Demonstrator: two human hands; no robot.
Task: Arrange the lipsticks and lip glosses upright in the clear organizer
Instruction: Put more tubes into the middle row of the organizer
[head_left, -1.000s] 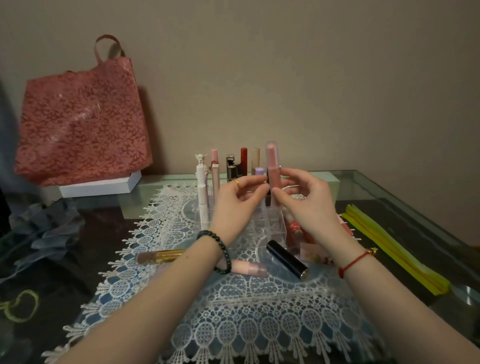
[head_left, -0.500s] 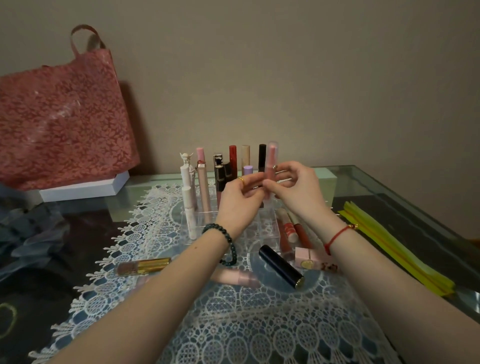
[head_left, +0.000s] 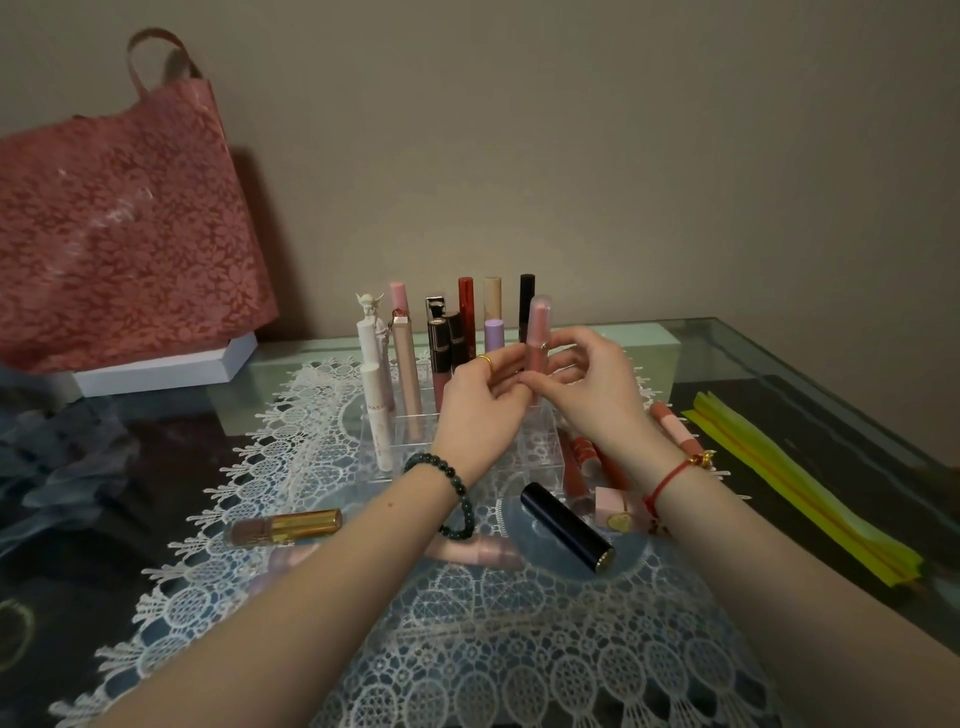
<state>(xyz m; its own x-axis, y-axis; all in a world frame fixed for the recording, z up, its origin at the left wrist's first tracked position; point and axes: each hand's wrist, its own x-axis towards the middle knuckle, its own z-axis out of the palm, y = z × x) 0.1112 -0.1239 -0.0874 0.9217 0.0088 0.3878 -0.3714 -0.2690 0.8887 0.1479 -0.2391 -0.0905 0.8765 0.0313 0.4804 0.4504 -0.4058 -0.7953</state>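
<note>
I hold a pink gloss (head_left: 536, 338) upright at frame center, over the clear organizer (head_left: 540, 447). My right hand (head_left: 587, 384) has its fingers pinched closed on the tube's lower half; my left hand (head_left: 483, 405) has its fingertips curled closed against the base of the same tube, steadying it. The bottom of the tube is hidden behind my fingers, so I cannot tell whether it has entered a slot.

Done so far, as I judge it: about 9 tubes stand upright in the back and left of the organizer, among them a white tube (head_left: 375, 395), a beige tube (head_left: 405, 374), a red tube (head_left: 466, 317) and a black tube (head_left: 527, 301). The front slots look mostly free.

Left to do: a gold-capped gloss (head_left: 285, 527) lies on the lace mat (head_left: 467, 649) at lower left, a black lipstick (head_left: 566, 527) and a pale pink tube (head_left: 480, 552) lie at lower center, and several red glosses (head_left: 582, 460) with a small pink case (head_left: 613, 512) lie right of the organizer. One more tube (head_left: 675, 426) rests further right on the table (head_left: 779, 374). I judge the job roughly half done.
</note>
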